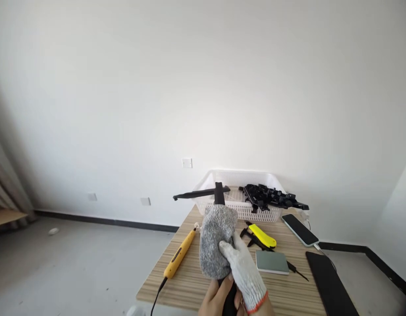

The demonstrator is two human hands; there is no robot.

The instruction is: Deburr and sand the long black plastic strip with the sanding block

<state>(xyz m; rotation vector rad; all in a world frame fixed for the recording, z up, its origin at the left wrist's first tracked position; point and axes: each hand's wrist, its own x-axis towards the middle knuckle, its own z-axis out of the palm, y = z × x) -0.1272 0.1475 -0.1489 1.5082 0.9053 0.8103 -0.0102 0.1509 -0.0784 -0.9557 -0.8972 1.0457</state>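
My left hand (216,298), bare, is closed around the lower end of a long black part (219,194) that points away from me. A grey cloth (214,245) is wrapped round the middle of this part. My right hand (245,267), in a white knit glove with a red cuff, presses the cloth against it, thumb on top. The upper end of the black part sticks out beyond the cloth, in front of a white basket (235,208). Some fingertips beneath the part are partly hidden.
On the wood-grain table (189,281) lie a yellow corded tool (179,254), a yellow-handled cutter (262,235), black calipers, a green box (271,262), a phone (300,229) and a black flat object (331,283). Black parts (268,196) fill the basket's right side; another strip (196,194) overhangs its left.
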